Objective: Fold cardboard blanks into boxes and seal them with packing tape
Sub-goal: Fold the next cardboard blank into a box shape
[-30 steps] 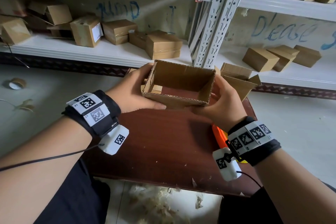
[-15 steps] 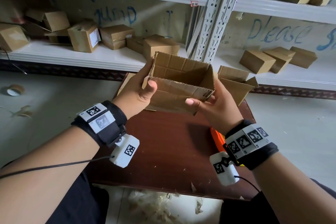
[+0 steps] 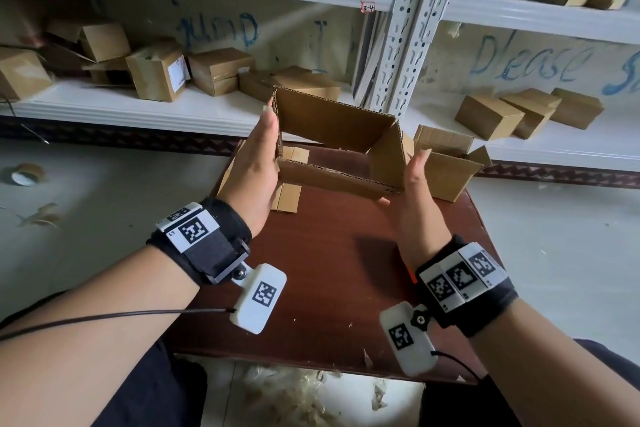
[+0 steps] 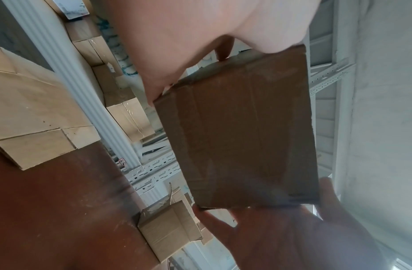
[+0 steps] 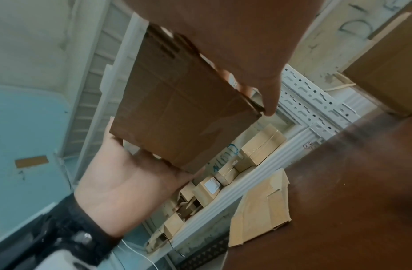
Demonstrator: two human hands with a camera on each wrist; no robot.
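A brown cardboard box (image 3: 332, 128), open at the top, hangs above the dark red table (image 3: 329, 270). My left hand (image 3: 258, 163) lies flat against its left end, fingers straight and pointing away from me. On the opposite end my right hand (image 3: 412, 191) presses flat in the same way. The box is carried between the two palms. The left wrist view shows a creased brown panel of the box (image 4: 241, 127) with my right hand (image 4: 281, 237) below it. From the right wrist the same box (image 5: 181, 109) sits against my left hand (image 5: 131, 182).
Flat cardboard blanks (image 3: 287, 194) lie on the table behind my left hand. A part-folded box (image 3: 446, 166) stands at the table's far right corner. Finished boxes (image 3: 156, 73) fill the white shelf behind; a tape roll (image 3: 26, 173) lies on the floor at left.
The box has been raised and tipped so its opening faces me. Both hands went from curled grips on its walls to flat palms on its two ends.
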